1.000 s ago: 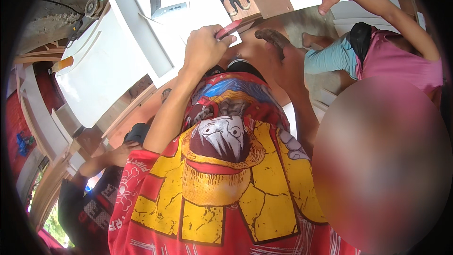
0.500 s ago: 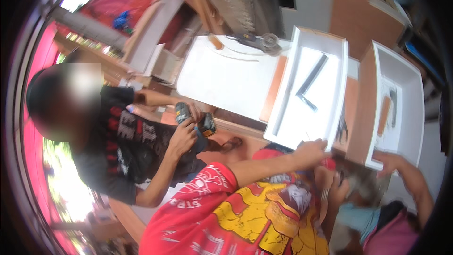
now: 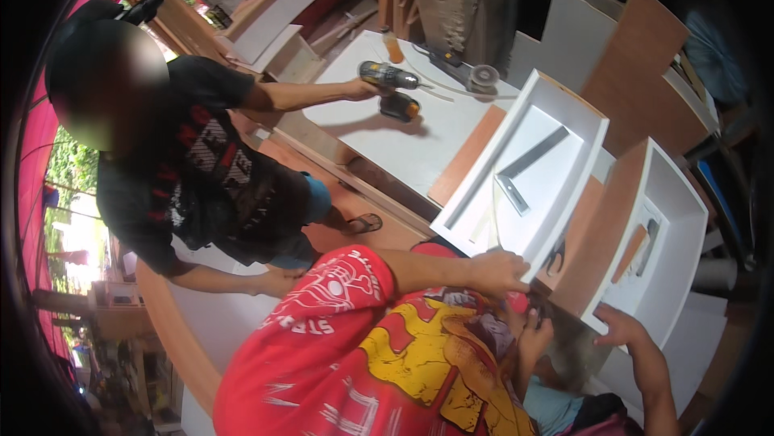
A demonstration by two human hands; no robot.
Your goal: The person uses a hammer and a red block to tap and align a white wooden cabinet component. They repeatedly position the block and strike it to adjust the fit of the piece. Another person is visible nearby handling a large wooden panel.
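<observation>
Left hand point(image 3: 501, 273) sits curled at the near corner of a shallow white open-topped box point(image 3: 551, 191); I'd guess the step is steadying or checking that edge, so the next move calls for a steady corner; can't tell if it or the right hand point(image 3: 534, 341) is clamped on anything, too small and blurry; box holds a grey metal L-shaped square point(image 3: 532, 152); the brown-sided white box point(image 3: 684, 218) beside it has a flat brown strip point(image 3: 630, 252) inside.

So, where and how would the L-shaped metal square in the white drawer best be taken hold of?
Probably by the short, bright leg of the square, pinched across its edges from above, coming from the wearer's side. It lies flat, the walls of the white drawer stand around it, and that leg points toward the near end, where the left hand is.
</observation>
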